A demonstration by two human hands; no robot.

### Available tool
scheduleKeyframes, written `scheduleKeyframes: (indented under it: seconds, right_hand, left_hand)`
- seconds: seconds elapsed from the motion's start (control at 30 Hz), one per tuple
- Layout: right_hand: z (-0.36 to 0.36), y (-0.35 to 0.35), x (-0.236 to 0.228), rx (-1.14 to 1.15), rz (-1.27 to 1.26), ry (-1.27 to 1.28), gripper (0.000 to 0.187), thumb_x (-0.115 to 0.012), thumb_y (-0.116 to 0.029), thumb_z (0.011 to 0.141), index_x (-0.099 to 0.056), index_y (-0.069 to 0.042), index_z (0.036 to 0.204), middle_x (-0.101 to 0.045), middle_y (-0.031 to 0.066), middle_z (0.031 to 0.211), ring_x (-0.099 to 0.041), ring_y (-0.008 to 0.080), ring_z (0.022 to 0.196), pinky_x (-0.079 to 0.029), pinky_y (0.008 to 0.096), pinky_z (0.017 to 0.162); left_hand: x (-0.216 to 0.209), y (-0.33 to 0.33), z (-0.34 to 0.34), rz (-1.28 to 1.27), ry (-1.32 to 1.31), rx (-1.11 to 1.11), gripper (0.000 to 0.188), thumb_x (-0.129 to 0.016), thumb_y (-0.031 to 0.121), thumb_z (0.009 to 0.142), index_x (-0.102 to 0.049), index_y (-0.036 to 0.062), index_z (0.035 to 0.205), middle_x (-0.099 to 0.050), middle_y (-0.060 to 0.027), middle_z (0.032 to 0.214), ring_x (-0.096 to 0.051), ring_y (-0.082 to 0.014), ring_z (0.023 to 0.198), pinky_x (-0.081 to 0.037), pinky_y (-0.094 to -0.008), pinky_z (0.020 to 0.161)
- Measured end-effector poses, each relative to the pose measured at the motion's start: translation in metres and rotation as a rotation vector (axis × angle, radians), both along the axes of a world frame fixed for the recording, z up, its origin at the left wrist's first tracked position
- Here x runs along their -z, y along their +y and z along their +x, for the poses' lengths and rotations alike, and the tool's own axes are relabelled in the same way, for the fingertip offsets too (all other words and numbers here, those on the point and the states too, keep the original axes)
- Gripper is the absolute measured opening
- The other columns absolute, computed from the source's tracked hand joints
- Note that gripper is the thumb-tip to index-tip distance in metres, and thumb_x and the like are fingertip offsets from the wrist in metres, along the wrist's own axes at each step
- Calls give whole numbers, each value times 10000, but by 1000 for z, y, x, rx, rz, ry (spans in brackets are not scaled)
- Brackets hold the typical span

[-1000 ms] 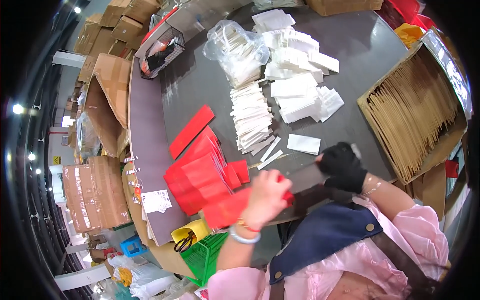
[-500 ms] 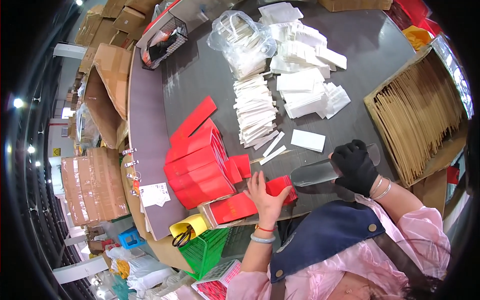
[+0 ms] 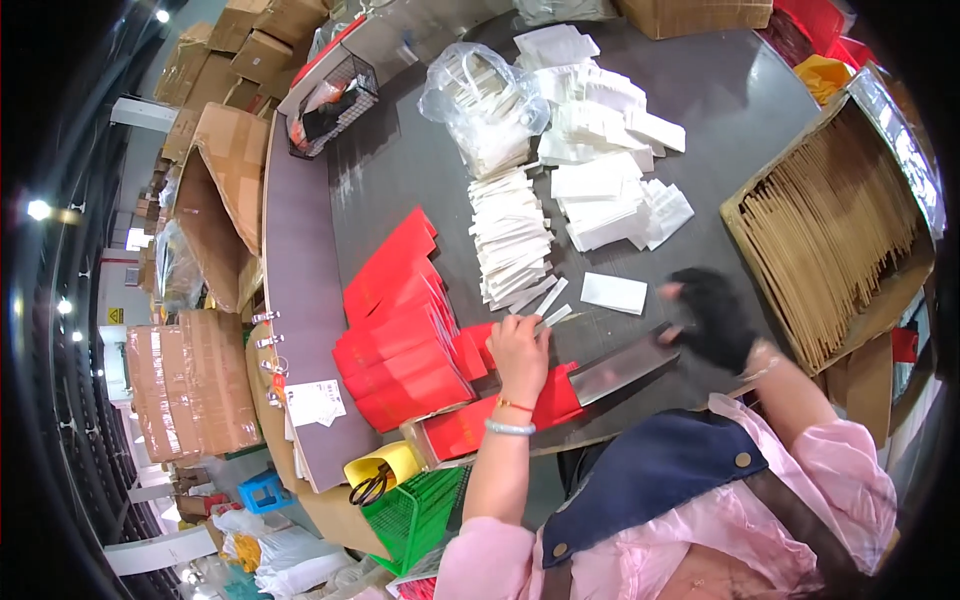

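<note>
My left hand (image 3: 519,355), bare, reaches over a stack of red paper packets (image 3: 460,428) at the near table edge. Its bent fingers are a little apart, touching or just above the end of a thin white paper strip (image 3: 556,315). My right hand (image 3: 710,318) wears a black fingerless glove and is blurred by motion. At its fingertips is the far end of a clear plastic sleeve (image 3: 625,368), whose other end meets the red stack's right end. Whether the sleeve goes over the packets cannot be made out. More red packets (image 3: 405,350) lie fanned to the left.
White paper piles (image 3: 600,195) and a clear bag (image 3: 485,100) lie farther back. A carton (image 3: 830,220) of upright brown sheets stands right. At the near left are a yellow holder with scissors (image 3: 372,484) and a green basket (image 3: 425,515). A wire basket (image 3: 335,105) sits far left.
My left hand has moved up off the end of the red stack to the white strips. My right hand has brought the clear sleeve left and down against the red stack.
</note>
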State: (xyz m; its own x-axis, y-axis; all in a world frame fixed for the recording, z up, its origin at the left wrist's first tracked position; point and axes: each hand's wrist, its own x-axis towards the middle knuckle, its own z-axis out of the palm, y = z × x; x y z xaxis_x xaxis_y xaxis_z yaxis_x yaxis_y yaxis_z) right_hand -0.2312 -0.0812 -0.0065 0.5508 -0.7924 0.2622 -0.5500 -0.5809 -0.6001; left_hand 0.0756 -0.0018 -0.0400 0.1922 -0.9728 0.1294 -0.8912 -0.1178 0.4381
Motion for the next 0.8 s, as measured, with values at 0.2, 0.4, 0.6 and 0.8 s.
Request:
scheduleKeyframes:
  seconds: [0.2, 0.4, 0.6, 0.8]
  right_hand:
    - [-243, -27, 32, 846, -17, 60, 328, -670, -117, 823, -587, -9, 1122, -610, 152, 1094, -577, 307, 1084, -453, 380, 934]
    - [-292, -31, 57, 726, -60, 420, 287, -594, -141, 844, -585, 15, 1084, -593, 176, 1050, -567, 356, 1019, -454, 412, 895]
    - [-260, -30, 48, 820, 37, 393, 273, -540, -120, 860, -560, -4, 1105, -578, 192, 1073, -549, 369, 1030, -444, 422, 901]
    - [-287, -29, 64, 911, 166, 447, 395, -543, -82, 912, -510, 18, 1293, -596, 168, 1234, -561, 316, 1170, -429, 358, 1010]
  left_hand:
    - [9, -25, 4, 31, -29, 177, 126, -742, 126, 744, -619, 112, 764, -579, -55, 827, -550, -284, 815, -421, -427, 714]
    - [2, -84, -45, -162, 52, 500, 140, -715, 89, 757, -601, 63, 835, -596, -102, 925, -560, -324, 921, -465, -420, 803]
    - [9, -82, -46, 6, -37, 567, 119, -697, 68, 769, -601, 44, 836, -592, -106, 967, -589, -311, 935, -494, -401, 802]
    - [-47, -26, -74, 96, 555, 241, 79, -679, 43, 809, -612, 8, 832, -581, -130, 830, -607, -317, 778, -507, -378, 671]
